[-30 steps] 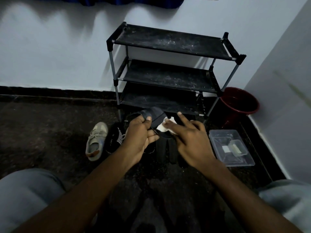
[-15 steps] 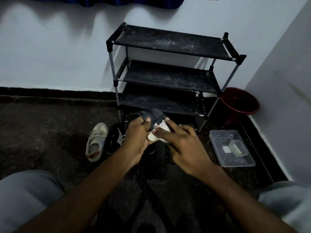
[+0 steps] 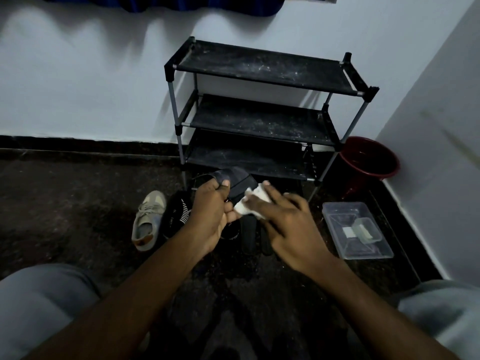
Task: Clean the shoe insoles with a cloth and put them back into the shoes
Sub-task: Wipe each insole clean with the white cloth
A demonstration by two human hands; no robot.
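My left hand (image 3: 211, 216) grips a dark insole (image 3: 237, 181) by its edge, thumb on top, and holds it above the floor. My right hand (image 3: 283, 222) presses a small white cloth (image 3: 250, 203) against the insole with fingers stretched over it. Below the hands lie dark shoes (image 3: 176, 216) and dark insoles (image 3: 248, 236) on the floor, partly hidden. A beige sneaker (image 3: 148, 220) lies to the left of them.
A black three-tier shoe rack (image 3: 259, 113) stands against the white wall behind the hands. A red bucket (image 3: 368, 162) sits in the right corner. A clear plastic box (image 3: 355, 229) with small items lies on the floor at right. My knees frame the bottom corners.
My right hand has slid the white cloth back and forth along the insole, first toward me, now a little away again. The left hand keeps its grip in nearly the same place.
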